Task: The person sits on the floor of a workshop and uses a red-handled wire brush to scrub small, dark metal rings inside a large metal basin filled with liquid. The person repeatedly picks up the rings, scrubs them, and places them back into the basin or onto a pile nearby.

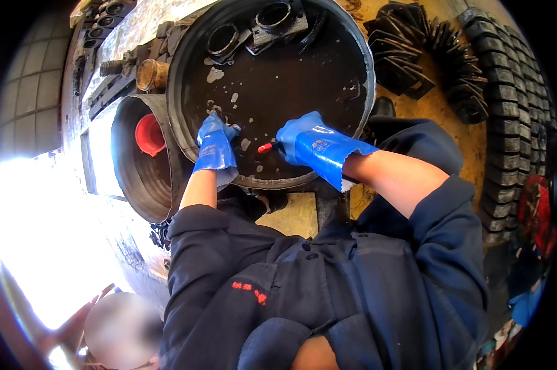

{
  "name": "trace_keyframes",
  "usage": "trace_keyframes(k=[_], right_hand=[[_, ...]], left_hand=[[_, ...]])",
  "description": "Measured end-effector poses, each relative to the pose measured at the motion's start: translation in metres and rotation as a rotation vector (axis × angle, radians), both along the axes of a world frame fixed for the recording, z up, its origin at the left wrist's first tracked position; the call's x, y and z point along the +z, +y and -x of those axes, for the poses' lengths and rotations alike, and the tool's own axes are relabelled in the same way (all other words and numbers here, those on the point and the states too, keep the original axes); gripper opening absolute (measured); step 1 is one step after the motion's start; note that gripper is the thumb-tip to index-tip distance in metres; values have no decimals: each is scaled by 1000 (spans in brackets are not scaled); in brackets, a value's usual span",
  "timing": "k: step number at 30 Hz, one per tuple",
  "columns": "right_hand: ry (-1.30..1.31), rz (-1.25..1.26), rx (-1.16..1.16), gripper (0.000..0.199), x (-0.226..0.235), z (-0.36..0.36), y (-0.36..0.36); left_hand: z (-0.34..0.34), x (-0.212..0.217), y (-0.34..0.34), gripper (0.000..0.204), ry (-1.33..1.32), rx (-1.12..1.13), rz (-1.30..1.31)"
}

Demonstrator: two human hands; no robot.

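Note:
In front of me stands a large round metal tub [369, 74] of dark, murky liquid with pale flecks on top. My left hand [215, 132], in a blue rubber glove, is low at the tub's near left side, fingers bent down at the liquid. What they grip, if anything, is hidden. My right hand [298, 134], gloved alike, is closed around a tool with a red end [265, 148], which points left over the liquid; its kind cannot be made out. Two dark metal parts with round openings, a ring-shaped one [223, 42] and a flanged one [274, 18], sit at the tub's far side.
Left of the tub, a tipped metal drum [125, 179] holds a red plastic container [149, 134]. A rusty cylinder [153, 76] and dark metal parts lie beyond it. Stacked dark plates [397, 52] and a large tyre [505, 123] are on the right.

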State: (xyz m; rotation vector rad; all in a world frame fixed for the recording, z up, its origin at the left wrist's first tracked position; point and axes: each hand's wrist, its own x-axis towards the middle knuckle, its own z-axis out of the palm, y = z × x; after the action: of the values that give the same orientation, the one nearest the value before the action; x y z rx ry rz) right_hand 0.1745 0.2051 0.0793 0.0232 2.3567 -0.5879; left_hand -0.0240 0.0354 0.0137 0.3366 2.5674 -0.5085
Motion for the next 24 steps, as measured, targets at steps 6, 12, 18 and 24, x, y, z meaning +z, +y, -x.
trace_keyframes(k=[6,12,18,24], right_hand=[[11,9,-25,29,-6,-1,0],[-77,63,-80,31,-4,-1,12],[14,98,-208,30,-4,-2,16],[154,271,-478,30,-16,-6,25]], left_hand=[[-30,-10,7,80,182,60,-43],[-25,-3,9,74,186,41,-28],[40,26,-57,57,252,-32,-448],[10,95,-88,59,-175,472,-1133]])
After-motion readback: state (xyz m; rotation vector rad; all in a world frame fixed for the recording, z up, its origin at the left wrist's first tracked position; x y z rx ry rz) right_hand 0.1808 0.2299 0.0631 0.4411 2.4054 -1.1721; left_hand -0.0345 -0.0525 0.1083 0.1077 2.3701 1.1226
